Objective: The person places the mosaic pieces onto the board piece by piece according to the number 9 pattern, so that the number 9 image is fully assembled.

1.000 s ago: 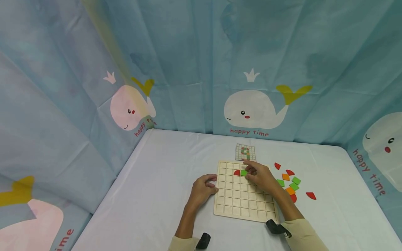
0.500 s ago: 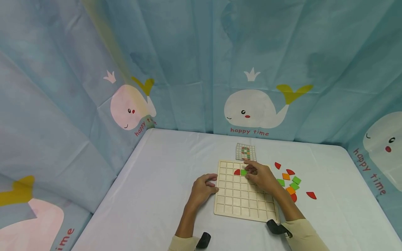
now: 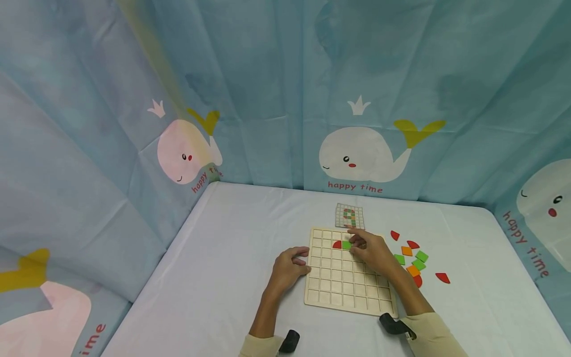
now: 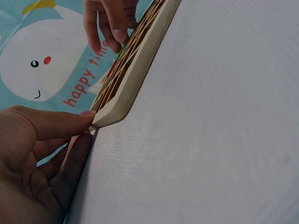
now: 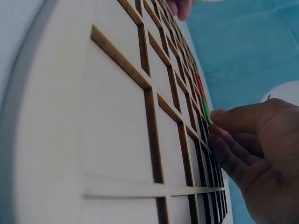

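A pale wooden grid board (image 3: 330, 287) lies flat on the table. My left hand (image 3: 287, 270) pinches its left edge, thumb on top of the rim (image 4: 122, 100) in the left wrist view. Near the board's far side, a red quarter-circle tile (image 3: 337, 244) sits in one cell. Directly to its right is a green square tile (image 3: 346, 245), pinched by the thumb and fingers of my right hand (image 3: 373, 252). In the right wrist view the thumb meets the edge of the green tile (image 5: 207, 111); the fingers curl beside it over the grid.
Beyond the board lies a small card (image 3: 350, 216) printed with a coloured grid pattern. Loose tiles are scattered to the right, among them a green square (image 3: 421, 256), an orange tile (image 3: 406, 251) and a red quarter-circle (image 3: 442, 277). Whale-printed curtains (image 3: 250, 148) surround the white table (image 3: 214, 277).
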Demonstrator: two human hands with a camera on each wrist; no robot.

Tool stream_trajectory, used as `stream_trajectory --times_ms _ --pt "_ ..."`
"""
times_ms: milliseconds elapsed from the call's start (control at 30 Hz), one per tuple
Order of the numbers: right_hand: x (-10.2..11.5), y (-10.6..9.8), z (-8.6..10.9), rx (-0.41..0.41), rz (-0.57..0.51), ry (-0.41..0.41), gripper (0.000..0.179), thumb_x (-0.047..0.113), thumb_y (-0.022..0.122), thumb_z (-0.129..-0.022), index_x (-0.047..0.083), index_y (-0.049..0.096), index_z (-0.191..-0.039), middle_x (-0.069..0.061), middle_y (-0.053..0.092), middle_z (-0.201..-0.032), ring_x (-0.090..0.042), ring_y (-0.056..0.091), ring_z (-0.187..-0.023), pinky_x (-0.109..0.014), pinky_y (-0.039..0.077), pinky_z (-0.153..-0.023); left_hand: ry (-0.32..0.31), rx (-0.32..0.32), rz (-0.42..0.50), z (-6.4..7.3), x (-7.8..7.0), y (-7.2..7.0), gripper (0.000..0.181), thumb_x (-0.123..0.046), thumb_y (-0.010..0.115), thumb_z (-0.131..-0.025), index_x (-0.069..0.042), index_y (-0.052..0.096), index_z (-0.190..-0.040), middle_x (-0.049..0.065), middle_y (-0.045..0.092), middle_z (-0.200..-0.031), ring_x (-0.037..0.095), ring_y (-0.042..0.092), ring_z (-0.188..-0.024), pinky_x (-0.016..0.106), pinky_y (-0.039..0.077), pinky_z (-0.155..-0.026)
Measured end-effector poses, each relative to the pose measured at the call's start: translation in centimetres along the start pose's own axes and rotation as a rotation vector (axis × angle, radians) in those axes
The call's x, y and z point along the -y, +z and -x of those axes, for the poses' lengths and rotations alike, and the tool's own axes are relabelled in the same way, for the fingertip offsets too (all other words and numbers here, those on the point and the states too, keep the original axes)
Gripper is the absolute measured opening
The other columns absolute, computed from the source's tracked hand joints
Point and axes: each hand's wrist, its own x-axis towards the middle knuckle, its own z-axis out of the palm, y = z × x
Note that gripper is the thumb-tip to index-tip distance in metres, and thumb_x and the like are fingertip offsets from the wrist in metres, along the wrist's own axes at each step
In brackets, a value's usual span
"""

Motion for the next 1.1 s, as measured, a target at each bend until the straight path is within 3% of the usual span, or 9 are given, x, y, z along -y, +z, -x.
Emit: stream_trajectory --times_ms 567,933,1100 --pt "-0.2 -0.5 0.8 -0.015 0.016 -0.033 0.049 -0.001 0.076 -0.094 0.000 0.064 -0.141 -0.013 0.075 -0.117 -0.023 0.073 -0.098 -0.047 0.061 -0.091 0.001 -0.001 0.001 0.1 -0.1 -0.1 0.052 -0.001 0.082 -0.082 -0.007 0.072 -0.133 0.007 0.075 -0.121 0.017 0.069 -0.097 0.034 0.056 -0.083" --pt "0.4 -2.2 3.0 -0.053 0.027 -0.028 0.049 0.007 0.079 -0.095 0.004 0.065 -0.142 -0.010 0.074 -0.119 -0.024 0.072 -0.101 -0.028 0.059 -0.082 -0.004 -0.004 -0.009 0.1 0.0 0.1 0.051 -0.002 0.083 -0.082 -0.008 0.072 -0.132 0.006 0.075 -0.121 0.017 0.069 -0.097 0.032 0.056 -0.082" --pt "0.8 -3.6 4.0 -0.085 0.048 -0.043 0.048 0.007 0.078 -0.096 0.004 0.065 -0.142 -0.012 0.074 -0.120 -0.026 0.072 -0.102 -0.027 0.059 -0.080 0.000 -0.004 -0.009 0.1 -0.1 0.0 0.051 -0.001 0.082 -0.083 -0.008 0.072 -0.133 0.006 0.074 -0.122 0.016 0.068 -0.097 0.031 0.057 -0.081"
